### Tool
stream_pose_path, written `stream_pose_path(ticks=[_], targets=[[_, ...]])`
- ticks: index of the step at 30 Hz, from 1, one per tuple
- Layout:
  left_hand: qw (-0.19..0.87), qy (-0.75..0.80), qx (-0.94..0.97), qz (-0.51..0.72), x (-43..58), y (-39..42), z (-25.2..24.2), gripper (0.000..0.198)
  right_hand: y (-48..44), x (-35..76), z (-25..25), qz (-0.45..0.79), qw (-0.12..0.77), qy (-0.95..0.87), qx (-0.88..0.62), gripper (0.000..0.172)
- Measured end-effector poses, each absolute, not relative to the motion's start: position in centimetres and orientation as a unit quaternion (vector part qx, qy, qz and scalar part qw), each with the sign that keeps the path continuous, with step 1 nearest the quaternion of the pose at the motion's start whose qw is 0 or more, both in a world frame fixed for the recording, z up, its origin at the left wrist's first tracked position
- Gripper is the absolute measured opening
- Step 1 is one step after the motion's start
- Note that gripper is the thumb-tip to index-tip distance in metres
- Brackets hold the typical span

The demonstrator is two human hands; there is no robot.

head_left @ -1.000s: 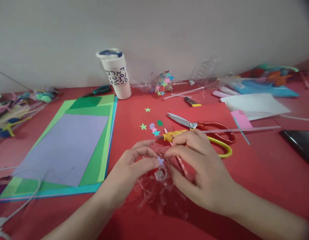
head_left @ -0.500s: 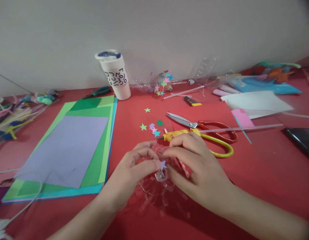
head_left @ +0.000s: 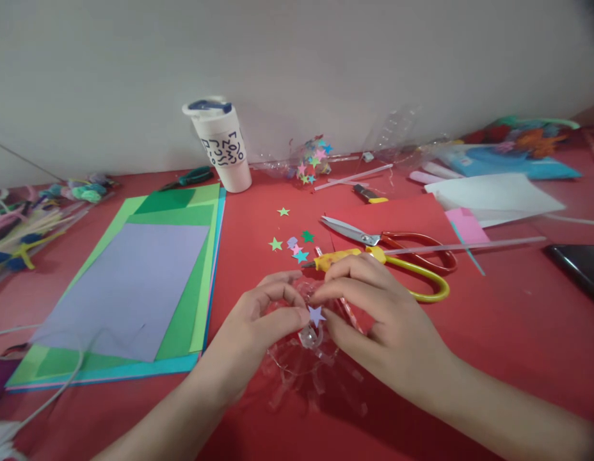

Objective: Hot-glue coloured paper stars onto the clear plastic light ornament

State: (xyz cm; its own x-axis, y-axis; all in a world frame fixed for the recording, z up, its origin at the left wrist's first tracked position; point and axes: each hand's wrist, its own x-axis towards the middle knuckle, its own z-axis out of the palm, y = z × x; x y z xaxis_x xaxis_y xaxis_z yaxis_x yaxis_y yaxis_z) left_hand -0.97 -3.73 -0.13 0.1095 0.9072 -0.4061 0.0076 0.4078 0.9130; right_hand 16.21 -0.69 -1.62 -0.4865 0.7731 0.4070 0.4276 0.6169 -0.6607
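Observation:
A clear plastic piece [head_left: 308,337] with a ring, thin wire and several splayed transparent strips sits between my hands, low over the red table. My left hand [head_left: 261,317] is closed on its upper left side, thumb and forefinger bent together. A small purple paper star [head_left: 317,315] shows at the fingertips, over the clear piece. From the right, my right hand [head_left: 378,310] curls in, its thumb and forefinger at the star's edge. My fingers partly hide the grip. Beyond them lie loose paper stars, among them a light green star [head_left: 275,244] and a blue star [head_left: 301,256].
Red-and-yellow-handled scissors [head_left: 374,240] and a yellow-handled tool [head_left: 338,257] lie close beyond my right hand. Coloured paper sheets [head_left: 128,282] cover the left. A white tumbler [head_left: 223,147] stands near the wall beside a star-filled clear ball [head_left: 313,160]. A black phone-like object [head_left: 578,269] lies right.
The purple star has turned and shifted slightly right and up, showing more of its face. My right thumb has moved a little; my left hand stays almost still.

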Motion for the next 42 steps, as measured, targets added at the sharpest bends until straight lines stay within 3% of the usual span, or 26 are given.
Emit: stream_pose_path(ticks=[10, 31, 42], targets=[[0.637, 0.558, 0.382, 0.37, -0.4, -3.3, -0.1, 0.003, -0.6, 16.1, -1.8, 0.205, 0.363, -0.842, -0.343, 0.015], [0.625, 0.543, 0.421, 0.37, -1.5, -3.5, -0.5, 0.014, -0.8, 16.3, -1.4, 0.199, 0.358, -0.845, -0.345, 0.016], [0.608, 0.582, 0.41, 0.352, -1.8, -3.6, -0.1, 0.011, -0.9, 16.6, -1.4, 0.115, 0.4, -0.86, -0.294, 0.01]])
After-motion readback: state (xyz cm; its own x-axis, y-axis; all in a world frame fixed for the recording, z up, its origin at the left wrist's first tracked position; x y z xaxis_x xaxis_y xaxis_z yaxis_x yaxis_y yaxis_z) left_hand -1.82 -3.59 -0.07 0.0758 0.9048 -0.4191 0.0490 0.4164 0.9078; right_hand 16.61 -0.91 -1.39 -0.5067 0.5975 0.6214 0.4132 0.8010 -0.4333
